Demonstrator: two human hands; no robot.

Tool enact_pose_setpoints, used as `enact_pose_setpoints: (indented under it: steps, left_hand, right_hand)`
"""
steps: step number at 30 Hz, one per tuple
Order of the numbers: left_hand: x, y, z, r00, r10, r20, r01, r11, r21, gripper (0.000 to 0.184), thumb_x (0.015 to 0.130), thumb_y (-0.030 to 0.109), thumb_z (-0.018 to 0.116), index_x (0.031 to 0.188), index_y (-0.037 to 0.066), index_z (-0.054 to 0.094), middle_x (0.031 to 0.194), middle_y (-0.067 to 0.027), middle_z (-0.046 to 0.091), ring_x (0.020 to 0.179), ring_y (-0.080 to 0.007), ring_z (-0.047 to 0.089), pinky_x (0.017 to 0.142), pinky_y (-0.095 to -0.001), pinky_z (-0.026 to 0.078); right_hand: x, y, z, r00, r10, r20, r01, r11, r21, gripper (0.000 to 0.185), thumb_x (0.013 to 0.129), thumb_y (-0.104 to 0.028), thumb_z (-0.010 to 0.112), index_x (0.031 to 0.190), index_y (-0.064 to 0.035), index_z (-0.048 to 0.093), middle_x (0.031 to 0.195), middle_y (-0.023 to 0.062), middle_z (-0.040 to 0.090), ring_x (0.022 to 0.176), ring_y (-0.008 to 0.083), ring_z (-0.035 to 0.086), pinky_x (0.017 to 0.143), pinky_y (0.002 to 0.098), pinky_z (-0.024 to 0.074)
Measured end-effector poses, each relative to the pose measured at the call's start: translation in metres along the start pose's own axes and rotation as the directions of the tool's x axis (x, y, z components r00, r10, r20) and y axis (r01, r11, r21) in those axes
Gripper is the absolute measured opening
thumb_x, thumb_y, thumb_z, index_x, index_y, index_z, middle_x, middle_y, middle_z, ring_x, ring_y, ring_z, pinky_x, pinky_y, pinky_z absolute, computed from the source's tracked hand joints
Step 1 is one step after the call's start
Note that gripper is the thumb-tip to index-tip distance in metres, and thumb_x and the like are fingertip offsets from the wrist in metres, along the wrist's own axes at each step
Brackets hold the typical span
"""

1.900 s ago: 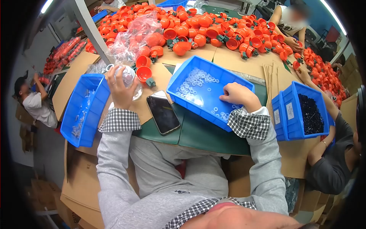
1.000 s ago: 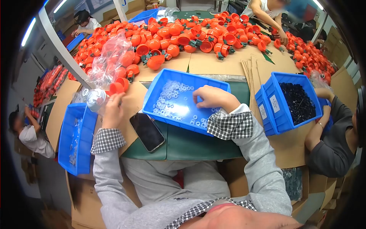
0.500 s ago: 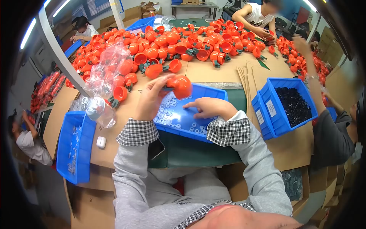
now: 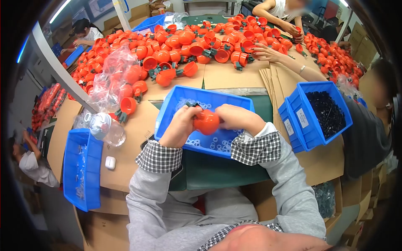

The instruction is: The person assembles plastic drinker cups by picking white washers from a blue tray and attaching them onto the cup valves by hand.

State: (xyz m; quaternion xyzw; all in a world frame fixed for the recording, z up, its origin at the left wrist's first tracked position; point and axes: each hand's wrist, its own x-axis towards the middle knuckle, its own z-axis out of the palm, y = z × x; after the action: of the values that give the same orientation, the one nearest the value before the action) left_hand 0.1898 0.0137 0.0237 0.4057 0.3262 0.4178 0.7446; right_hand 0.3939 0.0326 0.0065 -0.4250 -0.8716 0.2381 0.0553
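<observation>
My left hand (image 4: 181, 125) is closed round a red plastic drinker cup (image 4: 207, 122) with a dark green fitting, held above the blue bin (image 4: 167, 109). The cup's rounded side is toward me. My right hand (image 4: 239, 118) is against the cup's right side with its fingers curled in; the cup and the hand hide the fingertips and whatever they pinch. White ring washers (image 4: 218, 144) lie scattered over the bin's floor below both hands.
A pile of red cups (image 4: 167, 46) covers the table's far side. Small black parts (image 4: 324, 113) fill a bin at right. At left are another blue bin (image 4: 95, 175), a clear bottle (image 4: 109, 129) and a white case (image 4: 110, 162). A co-worker's arm (image 4: 289, 62) reaches in from the right.
My left hand has lowered the cup toward the right. My right hand has risen from the washers to the cup, fingers now curled. At right, a co-worker's arm has swung toward the pile.
</observation>
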Motion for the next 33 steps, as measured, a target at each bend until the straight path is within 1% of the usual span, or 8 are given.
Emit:
enact_pose_setpoints:
  steps: [5,8,10,11,15,24,28,33]
  left_hand:
    - [-0.003,0.001,0.006,0.980,0.184,0.078,-0.197,0.954,0.224,0.031,0.090,0.026,0.057,0.103,-0.002,0.052,0.093,-0.0071,0.061,0.085,-0.0104,0.057,0.077,-0.0248,0.045]
    - [-0.005,0.002,0.010,0.960,0.269,0.075,-0.279,0.923,0.264,0.031,0.090,0.022,0.057,0.107,-0.004,0.054,0.092,-0.0064,0.062,0.085,-0.0092,0.056,0.078,-0.0237,0.044]
    - [-0.002,-0.002,0.005,0.963,0.251,0.101,-0.270,0.918,0.289,0.031,0.091,0.020,0.055,0.110,-0.004,0.054,0.093,-0.0072,0.062,0.088,-0.0109,0.057,0.081,-0.0241,0.043]
    - [-0.001,-0.003,0.003,0.964,0.234,0.130,-0.263,0.913,0.313,0.032,0.092,0.019,0.052,0.113,-0.004,0.054,0.095,-0.0080,0.063,0.090,-0.0126,0.058,0.084,-0.0246,0.043]
    - [-0.003,-0.004,0.001,0.966,0.243,0.087,-0.258,0.919,0.299,0.028,0.092,0.016,0.045,0.108,-0.004,0.056,0.094,-0.0081,0.062,0.088,-0.0128,0.057,0.084,-0.0246,0.042]
    - [-0.010,-0.008,0.009,0.878,0.465,0.111,-0.438,0.688,0.578,0.032,0.092,0.019,0.037,0.079,-0.002,0.057,0.065,-0.0064,0.053,0.062,-0.0113,0.048,0.057,-0.0263,0.038]
    - [-0.011,-0.010,0.014,0.859,0.499,0.117,-0.475,0.689,0.548,0.036,0.094,0.025,0.039,0.076,-0.002,0.055,0.058,-0.0015,0.048,0.054,-0.0085,0.043,0.050,-0.0253,0.034]
    - [-0.014,-0.010,0.022,0.823,0.553,0.131,-0.516,0.630,0.581,0.040,0.095,0.029,0.042,0.072,-0.002,0.056,0.054,0.0016,0.043,0.051,-0.0058,0.038,0.047,-0.0234,0.031]
  right_hand:
    - [0.000,0.001,-0.003,0.991,-0.007,-0.133,0.010,1.000,0.025,0.015,0.071,-0.008,0.062,0.084,0.0007,0.061,0.074,0.0190,0.061,0.074,0.0375,0.059,0.065,0.0401,0.0474]
    - [0.004,0.008,-0.004,0.966,-0.035,-0.257,0.042,0.999,0.023,0.016,0.071,-0.006,0.061,0.084,0.0019,0.061,0.073,0.0170,0.062,0.069,0.0326,0.061,0.062,0.0364,0.0481]
    - [0.000,-0.001,-0.013,0.892,0.092,-0.443,0.028,0.966,0.257,0.015,0.073,-0.004,0.060,0.087,0.0023,0.061,0.068,0.0143,0.061,0.064,0.0220,0.062,0.060,0.0311,0.0481]
    - [-0.001,-0.004,-0.018,0.895,0.147,-0.421,0.035,0.918,0.395,0.015,0.076,-0.004,0.059,0.089,0.0031,0.062,0.068,0.0084,0.061,0.064,0.0116,0.059,0.058,0.0252,0.0478]
    - [-0.007,-0.027,-0.031,0.896,0.206,-0.393,0.212,0.578,0.788,0.017,0.081,-0.009,0.062,0.092,0.0042,0.061,0.076,0.0064,0.063,0.068,0.0106,0.060,0.063,0.0232,0.0493]
    - [-0.010,-0.061,-0.022,0.881,0.120,-0.458,0.376,0.410,0.831,0.019,0.085,-0.013,0.061,0.094,0.0029,0.061,0.080,0.0042,0.061,0.069,0.0087,0.058,0.064,0.0222,0.0486]
    - [-0.010,-0.061,-0.020,0.881,0.103,-0.462,0.360,0.488,0.795,0.019,0.085,-0.013,0.061,0.095,0.0032,0.061,0.079,0.0039,0.061,0.069,0.0087,0.058,0.064,0.0223,0.0485]
    - [-0.014,-0.063,-0.024,0.955,0.145,-0.259,0.200,0.328,0.923,0.017,0.083,-0.013,0.063,0.091,0.0018,0.059,0.076,0.0047,0.060,0.063,0.0093,0.056,0.059,0.0219,0.0472]
